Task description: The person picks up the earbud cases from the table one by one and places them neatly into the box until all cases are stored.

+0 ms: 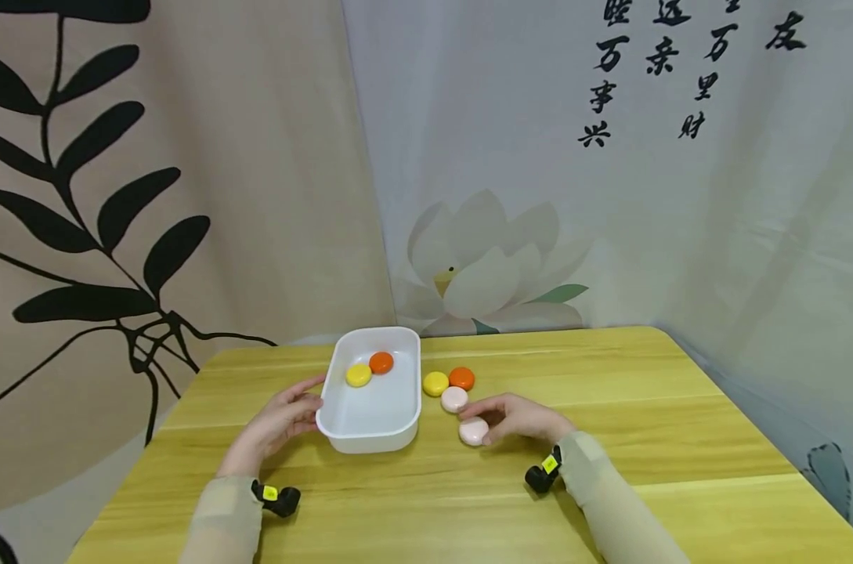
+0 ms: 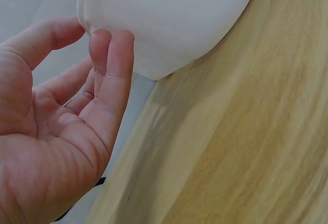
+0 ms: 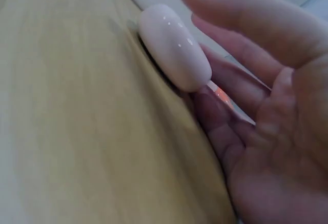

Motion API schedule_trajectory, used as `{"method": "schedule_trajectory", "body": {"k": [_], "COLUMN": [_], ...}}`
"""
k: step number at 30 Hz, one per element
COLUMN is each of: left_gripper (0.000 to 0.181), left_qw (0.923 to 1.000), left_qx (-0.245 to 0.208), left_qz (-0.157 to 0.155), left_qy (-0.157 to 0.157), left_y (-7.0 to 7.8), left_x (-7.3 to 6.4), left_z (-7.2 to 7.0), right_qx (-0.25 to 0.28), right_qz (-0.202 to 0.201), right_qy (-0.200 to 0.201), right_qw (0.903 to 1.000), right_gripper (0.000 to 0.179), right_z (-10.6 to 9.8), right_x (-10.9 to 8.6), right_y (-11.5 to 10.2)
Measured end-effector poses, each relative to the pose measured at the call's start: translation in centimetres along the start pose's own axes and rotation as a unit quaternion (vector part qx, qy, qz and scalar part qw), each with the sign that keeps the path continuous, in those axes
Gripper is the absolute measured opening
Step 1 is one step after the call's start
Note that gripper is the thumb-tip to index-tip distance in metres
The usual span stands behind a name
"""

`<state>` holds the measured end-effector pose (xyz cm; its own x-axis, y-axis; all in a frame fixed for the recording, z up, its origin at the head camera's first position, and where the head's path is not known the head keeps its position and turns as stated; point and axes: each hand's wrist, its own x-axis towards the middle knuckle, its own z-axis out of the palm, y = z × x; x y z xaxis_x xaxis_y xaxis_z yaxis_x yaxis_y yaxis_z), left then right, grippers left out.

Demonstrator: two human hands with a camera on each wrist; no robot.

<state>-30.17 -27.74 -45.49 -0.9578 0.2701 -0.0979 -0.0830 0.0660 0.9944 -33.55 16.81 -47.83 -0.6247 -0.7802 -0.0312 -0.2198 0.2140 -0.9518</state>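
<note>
My left hand (image 1: 285, 419) is at the left side of a white rectangular tray (image 1: 370, 446), its fingertips (image 2: 122, 42) against or very near the outer wall. Inside the tray lie a yellow disc (image 1: 359, 375) and an orange disc (image 1: 381, 362), both round and glossy. Around the nearer pale pink disc (image 1: 474, 431) my right hand (image 1: 521, 419) spreads its fingers. In the right wrist view this pink disc (image 3: 174, 49) lies flat on the table, one fingertip at its edge and the thumb (image 3: 246, 14) apart from it.
Just right of the tray, a second yellow disc (image 1: 436, 384), a second orange disc (image 1: 462, 378) and another pale pink disc (image 1: 454, 400) lie close together. The wooden table (image 1: 609, 368) ends at a printed curtain (image 1: 292, 196) behind. Each wrist wears a small black camera (image 1: 280, 500).
</note>
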Motion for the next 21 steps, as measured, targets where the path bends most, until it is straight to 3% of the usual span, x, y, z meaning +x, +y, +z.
{"method": "schedule_trajectory", "body": {"k": [10, 21], "left_gripper": [0.065, 0.065], "left_qw": [1.0000, 1.0000], "left_qx": [0.002, -0.004], "left_qz": [0.000, -0.003], "left_qy": [0.003, 0.001], "left_y": [0.17, 0.00], "left_x": [0.22, 0.28], "left_z": [0.28, 0.06], "right_qx": [-0.026, -0.037], "right_qz": [0.004, 0.024], "right_qy": [-0.010, 0.013], "right_qw": [0.9996, 0.9989], "right_gripper": [0.048, 0.045], "right_z": [-0.05, 0.48], "right_x": [-0.14, 0.09], "right_y": [-0.22, -0.50]}}
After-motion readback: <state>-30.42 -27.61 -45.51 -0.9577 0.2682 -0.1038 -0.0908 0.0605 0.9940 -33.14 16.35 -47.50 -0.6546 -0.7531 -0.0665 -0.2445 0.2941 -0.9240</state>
